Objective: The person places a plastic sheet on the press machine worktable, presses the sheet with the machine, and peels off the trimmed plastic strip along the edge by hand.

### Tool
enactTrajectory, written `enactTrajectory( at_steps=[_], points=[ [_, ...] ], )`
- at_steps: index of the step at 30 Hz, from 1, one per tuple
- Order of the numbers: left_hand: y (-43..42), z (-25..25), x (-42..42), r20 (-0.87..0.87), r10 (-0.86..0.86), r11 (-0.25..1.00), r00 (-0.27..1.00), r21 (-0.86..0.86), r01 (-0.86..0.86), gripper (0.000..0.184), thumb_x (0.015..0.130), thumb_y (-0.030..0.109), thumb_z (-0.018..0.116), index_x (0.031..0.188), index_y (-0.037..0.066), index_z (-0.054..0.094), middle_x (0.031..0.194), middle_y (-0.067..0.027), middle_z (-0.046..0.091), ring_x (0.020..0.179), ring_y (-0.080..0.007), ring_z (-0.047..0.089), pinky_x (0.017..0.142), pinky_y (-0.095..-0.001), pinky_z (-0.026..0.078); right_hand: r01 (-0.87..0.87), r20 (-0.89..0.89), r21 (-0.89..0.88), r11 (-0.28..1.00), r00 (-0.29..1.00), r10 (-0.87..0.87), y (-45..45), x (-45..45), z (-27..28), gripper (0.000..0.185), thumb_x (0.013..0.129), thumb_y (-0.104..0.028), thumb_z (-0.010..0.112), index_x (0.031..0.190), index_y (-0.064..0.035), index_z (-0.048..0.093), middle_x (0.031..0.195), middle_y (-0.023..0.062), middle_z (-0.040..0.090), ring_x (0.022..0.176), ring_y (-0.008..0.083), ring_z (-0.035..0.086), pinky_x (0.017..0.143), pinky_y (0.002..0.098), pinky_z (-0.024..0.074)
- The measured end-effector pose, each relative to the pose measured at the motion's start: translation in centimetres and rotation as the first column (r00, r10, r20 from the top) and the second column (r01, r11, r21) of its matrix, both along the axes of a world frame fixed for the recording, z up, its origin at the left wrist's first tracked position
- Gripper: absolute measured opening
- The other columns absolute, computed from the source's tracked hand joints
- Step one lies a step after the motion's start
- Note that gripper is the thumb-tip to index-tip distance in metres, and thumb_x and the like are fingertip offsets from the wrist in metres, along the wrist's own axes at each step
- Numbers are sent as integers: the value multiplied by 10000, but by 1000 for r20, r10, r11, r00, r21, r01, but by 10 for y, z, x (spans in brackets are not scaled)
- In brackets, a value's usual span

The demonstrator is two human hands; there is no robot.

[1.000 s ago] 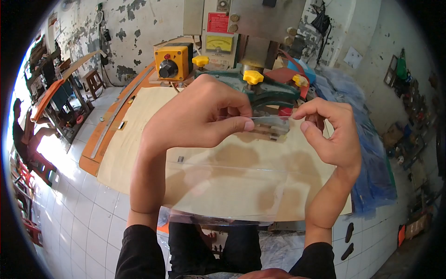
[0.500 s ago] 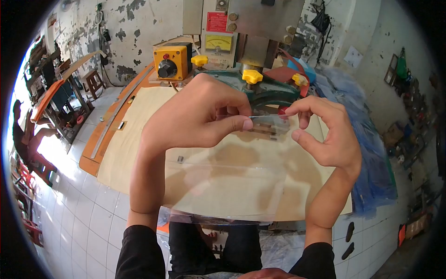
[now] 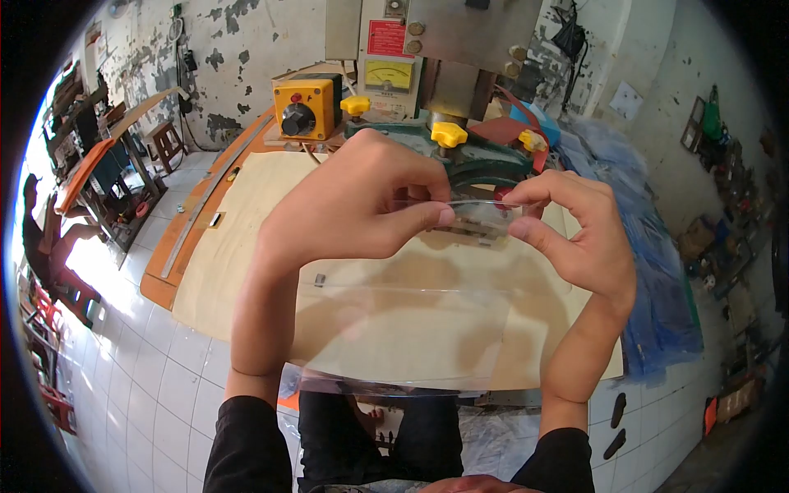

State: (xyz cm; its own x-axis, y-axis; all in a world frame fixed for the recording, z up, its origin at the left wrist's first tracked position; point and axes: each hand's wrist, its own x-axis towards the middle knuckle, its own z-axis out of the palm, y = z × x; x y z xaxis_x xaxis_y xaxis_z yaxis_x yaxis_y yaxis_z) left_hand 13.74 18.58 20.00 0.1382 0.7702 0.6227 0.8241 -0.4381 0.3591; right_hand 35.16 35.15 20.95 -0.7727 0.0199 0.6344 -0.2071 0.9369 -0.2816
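Observation:
My left hand [image 3: 353,205] pinches the edge of a clear plastic sheet [image 3: 481,214] between thumb and fingers. On the other side, my right hand [image 3: 585,234] has its thumb and fingertips closed on the same edge, a short way from my left. Between the hands the edge bows slightly upward. Metal bars of the machine show through the plastic just below it. More transparent plastic lies over the pale board [image 3: 246,271]; I cannot tell whether it is all one sheet. A small grey piece [image 3: 320,280] is on the board, below my left wrist.
The welding-type machine [image 3: 477,49] stands behind my hands, with yellow knobs [image 3: 449,135] on its green base. At its left are a yellow control box [image 3: 307,107] and a dial meter [image 3: 388,76]. Blue plastic sheeting [image 3: 657,279] drapes the right side. A metal ruler [image 3: 215,197] lies left.
My right thumb and fingers have closed onto the plastic's edge from a more open pose. My left hand has shifted slightly right, and the edge between them now bows up.

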Motion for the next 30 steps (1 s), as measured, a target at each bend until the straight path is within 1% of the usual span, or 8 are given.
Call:
enactTrajectory(
  at_steps=[1, 5, 14, 16, 22, 30],
  points=[
    [0, 0, 0, -5, 0, 1000, 1000, 4, 0, 123, 852, 132, 764, 861, 16, 722, 692, -58, 645, 555, -147, 601, 512, -270, 460, -2, -18, 25, 1000, 1000, 2, 0, 0, 0, 219, 765, -27, 764, 976, -19, 706, 817, 90, 693, 719, 193, 643, 694, 304, 498],
    [-1, 1, 1, 1, 18, 1000, 1000, -10, -18, 135, 855, 144, 769, 865, 17, 724, 689, -58, 645, 560, -143, 606, 516, -267, 465, 11, -27, 36, 999, 1000, -10, -1, 1, 2, 209, 766, -27, 765, 968, -14, 710, 830, 95, 703, 714, 192, 641, 685, 305, 498],
    [-1, 1, 1, 8, 15, 1000, 1000, -13, -14, 143, 865, 157, 767, 878, 21, 727, 694, -60, 654, 564, -144, 621, 522, -266, 476, 26, -38, 12, 1000, 999, -26, -4, -1, 2, 161, 791, -22, 755, 946, -10, 715, 807, 91, 696, 684, 175, 627, 665, 294, 494],
    [-1, 0, 0, 15, 11, 1000, 1000, -20, -11, 140, 867, 156, 765, 879, 22, 728, 698, -57, 655, 561, -138, 617, 520, -263, 474, 16, -44, -2, 1000, 999, -16, -4, -1, 1, 147, 799, -8, 750, 944, -7, 724, 793, 94, 695, 664, 165, 625, 643, 286, 495],
    [-2, 1, 1, 25, 20, 999, 999, -37, -19, 137, 870, 155, 763, 884, 22, 730, 696, -50, 651, 561, -129, 610, 519, -257, 470, 17, -69, -16, 1000, 997, -18, -3, -2, 1, 142, 797, 13, 754, 938, -4, 745, 760, 95, 694, 623, 146, 621, 600, 267, 491],
    [-2, 1, 0, 13, 12, 1000, 1000, -28, -11, 143, 875, 159, 757, 884, 19, 729, 704, -56, 653, 564, -137, 615, 520, -261, 479, 24, -97, -29, 999, 995, -27, -5, -3, 1, 123, 794, 13, 757, 916, 2, 755, 725, 92, 686, 597, 125, 608, 577, 256, 479]
  ],
)
